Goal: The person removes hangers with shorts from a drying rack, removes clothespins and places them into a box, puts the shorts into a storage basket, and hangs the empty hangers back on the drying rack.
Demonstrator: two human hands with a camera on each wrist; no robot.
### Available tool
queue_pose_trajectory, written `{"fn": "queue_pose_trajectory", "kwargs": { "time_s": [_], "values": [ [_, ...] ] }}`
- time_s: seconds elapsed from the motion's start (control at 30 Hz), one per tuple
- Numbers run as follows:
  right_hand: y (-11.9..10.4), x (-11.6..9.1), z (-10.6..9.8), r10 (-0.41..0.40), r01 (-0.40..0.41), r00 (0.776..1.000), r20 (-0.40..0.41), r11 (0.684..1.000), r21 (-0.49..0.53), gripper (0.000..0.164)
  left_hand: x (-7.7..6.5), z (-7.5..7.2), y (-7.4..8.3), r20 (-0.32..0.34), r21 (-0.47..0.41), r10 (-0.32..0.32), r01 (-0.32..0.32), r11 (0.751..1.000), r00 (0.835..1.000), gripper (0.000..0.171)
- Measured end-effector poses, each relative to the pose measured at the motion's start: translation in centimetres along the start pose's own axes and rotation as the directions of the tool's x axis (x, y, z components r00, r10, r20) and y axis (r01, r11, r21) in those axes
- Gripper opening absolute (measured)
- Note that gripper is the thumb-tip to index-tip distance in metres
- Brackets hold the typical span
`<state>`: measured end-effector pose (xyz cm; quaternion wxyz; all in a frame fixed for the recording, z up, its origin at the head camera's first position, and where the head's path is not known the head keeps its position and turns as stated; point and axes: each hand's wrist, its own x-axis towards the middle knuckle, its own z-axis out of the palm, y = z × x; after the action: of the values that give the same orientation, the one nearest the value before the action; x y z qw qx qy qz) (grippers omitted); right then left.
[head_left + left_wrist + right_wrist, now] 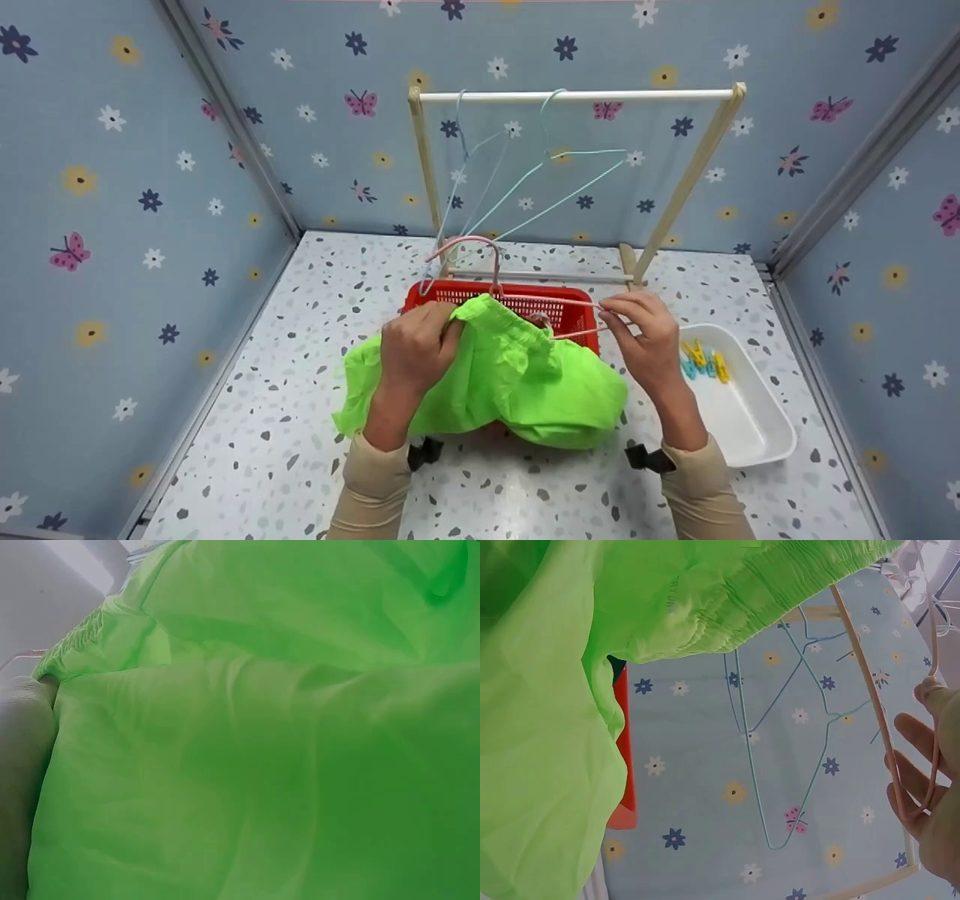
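Note:
Bright green shorts (517, 397) with a gathered elastic waistband hang in front of me, filling most of the left wrist view. My left hand (415, 349) grips the waistband at its left end, thumb against the cloth. A pink hanger (550, 299) stands hook-up at the waistband, its left part hidden by the green cloth. Its right end sticks out past the waistband, where my right hand (646, 334) pinches it. In the right wrist view, fingers (907, 772) curl around the hanger's bent end, and the waistband (727, 615) lies apart from that hand.
A red basket (589, 319) sits behind and below the shorts. Behind it stands a rack (637, 95) carrying a pale blue hanger (452, 187) and a mint green hanger (517, 185). On the right, a white tray (739, 420) holds several yellow and blue clothespins (705, 361). Patterned walls surround the table.

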<state>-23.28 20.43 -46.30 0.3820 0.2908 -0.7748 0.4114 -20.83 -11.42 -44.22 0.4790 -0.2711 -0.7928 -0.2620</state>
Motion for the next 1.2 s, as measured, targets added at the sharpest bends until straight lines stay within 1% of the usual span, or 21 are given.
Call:
{"fn": "queue_pose_trajectory", "kwargs": {
  "time_s": [0.07, 0.13, 0.27, 0.33, 0.43, 0.57, 0.63, 0.77, 0.83, 0.9, 0.97, 1.13, 1.2],
  "values": [
    [0.1, -0.1, 0.0, -0.024, 0.024, 1.0, -0.011, 1.0, 0.009, 0.02, 0.0, 0.2, 0.0, 0.003, -0.005, 0.006, -0.006, 1.0, 1.0, 0.013],
    [0.3, -0.3, -0.1, -0.039, 0.04, 0.998, -0.038, 0.999, 0.008, 0.018, 0.0, 0.4, -0.1, 0.017, -0.011, 0.012, -0.012, 1.0, 1.0, 0.012],
    [0.6, -0.5, -0.7, -0.042, 0.041, 0.99, -0.135, 0.999, -0.008, 0.007, -0.1, 1.0, -0.3, 0.068, -0.018, 0.011, -0.01, 1.0, 0.998, 0.012],
    [0.6, -0.5, -1.1, -0.038, 0.035, 0.983, -0.179, 0.999, -0.018, 0.01, -0.2, 1.3, -0.5, 0.09, -0.022, 0.006, -0.004, 1.0, 0.996, 0.012],
    [0.0, -0.1, -2.1, -0.033, 0.028, 0.972, -0.231, 0.999, -0.022, 0.009, -0.6, 1.8, -0.9, 0.118, -0.019, -0.005, 0.007, 1.0, 0.993, 0.012],
    [-0.8, 0.1, -4.0, -0.023, 0.011, 0.953, -0.301, 0.999, -0.041, 0.007, -1.4, 2.6, -1.4, 0.186, 0.006, -0.035, 0.034, 0.999, 0.982, 0.012],
    [-0.5, -0.1, -4.9, -0.016, -0.003, 0.946, -0.322, 0.998, -0.061, 0.008, -1.7, 2.9, -1.7, 0.221, 0.018, -0.052, 0.049, 0.999, 0.974, 0.011],
    [1.1, -1.1, -6.3, 0.017, -0.046, 0.952, -0.306, 0.995, -0.088, 0.011, -2.2, 3.3, -2.1, 0.281, 0.016, -0.088, 0.087, 0.996, 0.956, 0.009],
    [2.1, -1.7, -6.9, 0.037, -0.07, 0.952, -0.302, 0.993, -0.097, 0.016, -2.4, 3.5, -2.2, 0.313, 0.019, -0.107, 0.106, 0.994, 0.944, 0.008],
    [2.4, -2.0, -7.5, 0.062, -0.096, 0.951, -0.302, 0.99, -0.1, 0.018, -2.5, 3.6, -2.3, 0.343, 0.027, -0.128, 0.126, 0.992, 0.931, 0.008],
    [2.3, -2.1, -8.1, 0.075, -0.112, 0.949, -0.306, 0.988, -0.106, 0.016, -2.7, 3.7, -2.5, 0.365, 0.042, -0.152, 0.147, 0.988, 0.918, 0.008],
    [1.0, -2.1, -9.6, 0.091, -0.136, 0.945, -0.314, 0.983, -0.125, 0.011, -3.4, 4.0, -3.0, 0.418, 0.07, -0.195, 0.183, 0.981, 0.887, 0.01],
    [0.8, -2.2, -10.1, 0.102, -0.153, 0.943, -0.317, 0.978, -0.14, 0.01, -3.5, 4.1, -3.1, 0.443, 0.081, -0.213, 0.198, 0.977, 0.871, 0.011]
  ]
}}
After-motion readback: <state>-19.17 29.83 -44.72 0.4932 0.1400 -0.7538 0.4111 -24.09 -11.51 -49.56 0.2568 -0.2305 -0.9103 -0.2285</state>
